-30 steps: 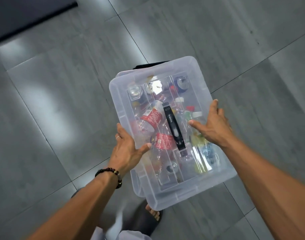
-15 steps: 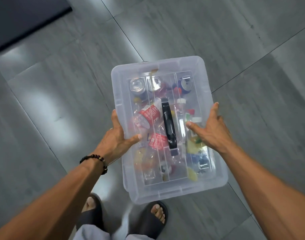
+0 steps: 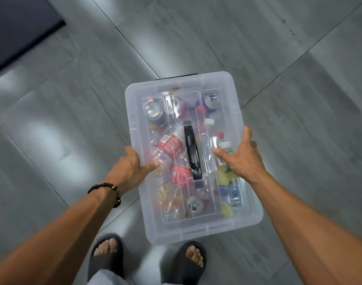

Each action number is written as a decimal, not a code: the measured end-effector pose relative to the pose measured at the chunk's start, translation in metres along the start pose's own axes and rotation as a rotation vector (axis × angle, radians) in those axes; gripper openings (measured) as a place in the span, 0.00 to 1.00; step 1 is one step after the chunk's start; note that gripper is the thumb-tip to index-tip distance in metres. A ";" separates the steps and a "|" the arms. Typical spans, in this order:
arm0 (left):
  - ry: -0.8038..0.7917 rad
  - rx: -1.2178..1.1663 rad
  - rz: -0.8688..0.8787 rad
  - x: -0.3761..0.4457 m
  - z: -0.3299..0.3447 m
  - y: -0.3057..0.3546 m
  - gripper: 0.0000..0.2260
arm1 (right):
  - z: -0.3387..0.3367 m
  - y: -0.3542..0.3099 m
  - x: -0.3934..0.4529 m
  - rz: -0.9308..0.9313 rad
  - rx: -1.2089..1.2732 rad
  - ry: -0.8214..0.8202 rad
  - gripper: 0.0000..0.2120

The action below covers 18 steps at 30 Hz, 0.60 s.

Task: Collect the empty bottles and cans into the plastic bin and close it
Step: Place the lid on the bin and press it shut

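Note:
A clear plastic bin sits on the grey tiled floor, and its translucent lid [image 3: 196, 231] lies squarely over it. A black carry handle [image 3: 192, 151] runs along the lid's middle. Through the lid I see several bottles with red labels [image 3: 169, 146] and several cans [image 3: 153, 110] packed inside. My left hand [image 3: 130, 167] grips the lid's left edge, thumb on top. My right hand [image 3: 240, 157] grips the right edge, thumb pressed on the lid.
My two feet in dark slides [image 3: 105, 256] stand just below the bin's near edge. A dark mat or panel [image 3: 17, 27] lies at the top left. Grey floor tiles [image 3: 299, 99] surround the bin.
The lid was skewed over the bin a second ago; it has turned and dropped to sit aligned on the rim. Both hands shifted with it along the side edges.

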<state>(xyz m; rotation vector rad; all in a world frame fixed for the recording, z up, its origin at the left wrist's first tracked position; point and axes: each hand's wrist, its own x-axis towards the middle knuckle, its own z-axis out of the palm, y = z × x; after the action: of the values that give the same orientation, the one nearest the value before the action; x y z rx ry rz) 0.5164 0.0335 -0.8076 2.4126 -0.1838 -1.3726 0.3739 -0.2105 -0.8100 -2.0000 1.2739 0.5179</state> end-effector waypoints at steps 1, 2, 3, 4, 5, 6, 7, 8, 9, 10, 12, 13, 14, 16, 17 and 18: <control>0.054 0.111 0.021 0.001 -0.001 0.003 0.42 | 0.001 -0.001 0.000 0.001 -0.020 0.015 0.52; 0.142 0.264 0.072 0.003 -0.003 0.009 0.52 | 0.002 -0.001 0.000 0.004 -0.035 0.030 0.52; 0.236 0.453 0.180 0.004 -0.007 0.019 0.59 | 0.003 -0.001 0.001 0.012 -0.039 0.042 0.52; 0.299 0.642 0.354 0.006 -0.010 0.029 0.61 | 0.004 -0.001 0.001 0.021 -0.037 0.051 0.52; 0.301 0.787 0.568 0.008 -0.014 0.044 0.60 | 0.005 -0.002 0.002 0.030 -0.034 0.053 0.53; 0.233 0.890 0.765 0.012 -0.015 0.057 0.57 | 0.006 -0.001 0.002 0.040 -0.033 0.054 0.53; 0.115 0.963 0.911 0.016 -0.014 0.072 0.54 | 0.007 -0.002 0.002 0.051 -0.026 0.060 0.53; -0.023 1.018 0.970 0.023 -0.011 0.081 0.52 | 0.007 -0.003 0.002 0.069 -0.018 0.065 0.54; -0.141 1.050 0.964 0.029 -0.007 0.088 0.51 | 0.007 -0.004 0.002 0.086 -0.012 0.070 0.54; -0.213 1.080 0.946 0.037 -0.003 0.091 0.53 | 0.009 -0.004 0.003 0.098 -0.008 0.078 0.54; -0.223 1.176 0.942 0.050 0.004 0.088 0.59 | 0.011 -0.005 0.003 0.094 -0.004 0.100 0.54; -0.202 1.209 0.955 0.055 0.006 0.084 0.61 | 0.012 -0.004 0.003 0.088 -0.007 0.108 0.54; -0.185 1.223 0.970 0.060 0.009 0.081 0.62 | 0.012 -0.002 0.003 0.085 -0.008 0.111 0.55; -0.176 1.250 0.986 0.063 0.013 0.079 0.61 | 0.013 0.001 0.000 0.087 0.010 0.114 0.55; -0.170 1.264 0.983 0.064 0.014 0.078 0.61 | 0.013 0.000 0.000 0.082 0.011 0.123 0.55; -0.164 1.279 0.977 0.065 0.014 0.077 0.60 | 0.015 -0.001 -0.003 0.088 -0.002 0.136 0.55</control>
<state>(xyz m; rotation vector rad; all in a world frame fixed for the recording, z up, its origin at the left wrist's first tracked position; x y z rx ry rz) 0.5425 -0.0599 -0.8379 2.1968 -2.4800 -0.9887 0.3738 -0.1977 -0.8182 -2.0166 1.4498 0.4304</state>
